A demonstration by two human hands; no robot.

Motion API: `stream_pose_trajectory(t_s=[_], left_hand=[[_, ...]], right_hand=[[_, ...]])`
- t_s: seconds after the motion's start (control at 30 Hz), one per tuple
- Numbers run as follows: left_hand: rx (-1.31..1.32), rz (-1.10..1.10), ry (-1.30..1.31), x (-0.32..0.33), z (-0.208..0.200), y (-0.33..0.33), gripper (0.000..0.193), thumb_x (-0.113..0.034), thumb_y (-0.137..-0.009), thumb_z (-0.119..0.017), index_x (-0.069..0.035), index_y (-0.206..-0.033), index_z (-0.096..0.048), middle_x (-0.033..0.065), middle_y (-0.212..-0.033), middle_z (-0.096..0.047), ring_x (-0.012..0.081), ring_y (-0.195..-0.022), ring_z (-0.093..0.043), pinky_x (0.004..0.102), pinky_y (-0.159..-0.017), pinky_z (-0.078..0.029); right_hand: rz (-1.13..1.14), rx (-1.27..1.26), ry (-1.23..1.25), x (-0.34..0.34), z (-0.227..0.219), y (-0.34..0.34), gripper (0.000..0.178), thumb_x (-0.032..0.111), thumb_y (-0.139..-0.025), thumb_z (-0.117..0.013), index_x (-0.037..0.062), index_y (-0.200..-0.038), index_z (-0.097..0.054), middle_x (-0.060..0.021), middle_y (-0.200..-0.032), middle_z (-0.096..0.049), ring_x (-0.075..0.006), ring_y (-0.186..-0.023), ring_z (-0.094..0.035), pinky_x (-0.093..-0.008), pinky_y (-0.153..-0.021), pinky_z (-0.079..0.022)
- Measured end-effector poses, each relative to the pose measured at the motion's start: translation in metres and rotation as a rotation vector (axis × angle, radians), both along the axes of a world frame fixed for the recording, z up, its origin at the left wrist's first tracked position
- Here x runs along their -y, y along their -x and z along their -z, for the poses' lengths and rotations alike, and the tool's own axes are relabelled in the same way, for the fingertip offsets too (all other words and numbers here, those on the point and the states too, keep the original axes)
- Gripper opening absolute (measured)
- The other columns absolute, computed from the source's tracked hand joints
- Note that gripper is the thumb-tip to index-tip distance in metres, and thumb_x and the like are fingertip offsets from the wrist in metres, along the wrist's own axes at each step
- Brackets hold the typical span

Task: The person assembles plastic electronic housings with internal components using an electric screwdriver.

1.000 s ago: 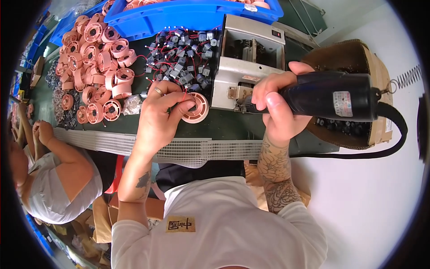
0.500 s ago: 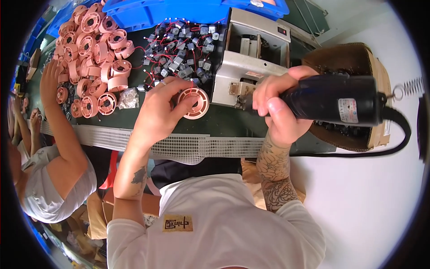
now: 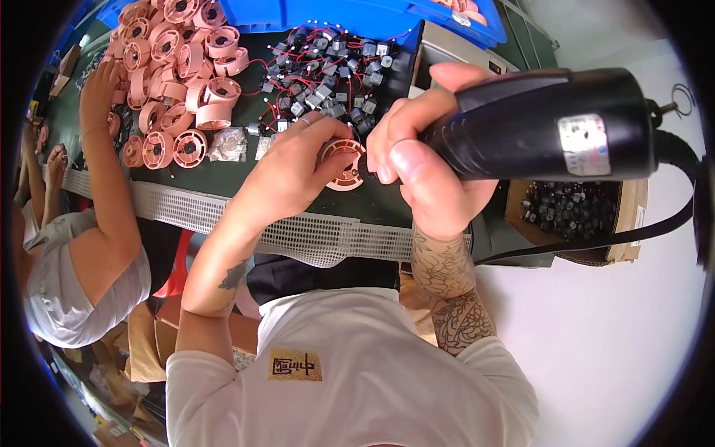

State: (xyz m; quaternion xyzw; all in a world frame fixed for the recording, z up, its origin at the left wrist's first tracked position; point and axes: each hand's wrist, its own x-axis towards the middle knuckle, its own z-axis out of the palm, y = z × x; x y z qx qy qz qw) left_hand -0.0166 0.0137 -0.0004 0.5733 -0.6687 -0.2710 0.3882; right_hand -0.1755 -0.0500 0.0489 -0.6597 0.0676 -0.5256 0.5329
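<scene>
My left hand (image 3: 281,179) pinches a round pink plastic housing (image 3: 350,181) low over the green table, thumb inside its ring. In my right hand (image 3: 441,175) is a black corded electric screwdriver (image 3: 536,130), gripped around its body and lying nearly level. Its front end points left at the housing's right side; my fingers hide most of the tip, so contact is unclear. Just beyond my left hand lies a heap of small grey motors (image 3: 324,74) with red and black wires. Left of that, many similar pink housings (image 3: 167,89) are piled up.
A metal machine (image 3: 450,48) stands behind my right hand, mostly covered. Blue bins (image 3: 298,13) line the back. At the right is a cardboard box (image 3: 633,201) of dark parts. Small clear bags (image 3: 227,145) lie near the pile. A co-worker's arm (image 3: 104,164) reaches in from the left.
My right hand has brought the screwdriver left, from the metal machine's front to the housing. My left hand still holds the housing. The whole view has shifted slightly.
</scene>
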Motion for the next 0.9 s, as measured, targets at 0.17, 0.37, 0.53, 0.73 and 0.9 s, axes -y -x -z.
stream_pose_trajectory(t_s=[0.17, 0.37, 0.53, 0.73, 0.9], left_hand=[[-0.063, -0.009, 0.011, -0.001, 0.0, 0.001, 0.021, -0.015, -0.086, -0.065, 0.0, -0.099, -0.059, 0.0152, -0.088, -0.058, 0.0316, -0.079, -0.062, 0.0382, -0.068, -0.049], [-0.068, -0.004, 0.044, -0.001, 0.005, 0.0, 0.02, -0.014, -0.086, -0.065, 0.0, -0.099, -0.058, 0.0153, -0.087, -0.057, 0.0318, -0.078, -0.062, 0.0386, -0.067, -0.048], [-0.08, -0.009, 0.057, -0.001, 0.005, 0.001, 0.019, -0.013, -0.086, -0.064, 0.001, -0.099, -0.058, 0.0154, -0.088, -0.057, 0.0318, -0.076, -0.062, 0.0379, -0.066, -0.048], [-0.057, -0.008, 0.069, -0.002, 0.006, 0.0, 0.019, -0.011, -0.086, -0.063, 0.001, -0.1, -0.057, 0.0158, -0.089, -0.057, 0.0321, -0.079, -0.061, 0.0385, -0.068, -0.048], [-0.094, -0.004, 0.103, -0.003, 0.012, 0.002, 0.019, -0.009, -0.085, -0.062, 0.001, -0.1, -0.057, 0.0162, -0.091, -0.057, 0.0338, -0.08, -0.06, 0.0387, -0.069, -0.048]], right_hand=[[0.032, -0.061, 0.02, 0.0, 0.006, -0.004, 0.057, -0.002, -0.075, -0.054, -0.0045, -0.128, -0.032, -0.0096, -0.068, -0.049, -0.018, -0.051, -0.046, -0.0334, -0.049, -0.044], [0.017, -0.055, 0.025, 0.002, 0.007, -0.003, 0.055, -0.001, -0.076, -0.053, -0.0044, -0.127, -0.032, -0.0096, -0.067, -0.049, -0.0179, -0.051, -0.046, -0.033, -0.049, -0.044], [0.037, -0.124, 0.139, 0.005, 0.007, -0.002, 0.054, -0.001, -0.076, -0.053, -0.0042, -0.126, -0.032, -0.0097, -0.066, -0.049, -0.0178, -0.05, -0.046, -0.033, -0.049, -0.044], [0.044, -0.102, 0.105, 0.0, 0.011, -0.009, 0.051, -0.003, -0.076, -0.054, -0.0043, -0.123, -0.033, -0.0108, -0.065, -0.05, -0.0174, -0.049, -0.047, -0.0316, -0.048, -0.044], [0.028, -0.103, 0.136, -0.003, 0.012, -0.012, 0.05, -0.005, -0.076, -0.054, -0.0055, -0.122, -0.033, -0.0131, -0.067, -0.056, -0.0163, -0.051, -0.049, -0.0291, -0.049, -0.044]])
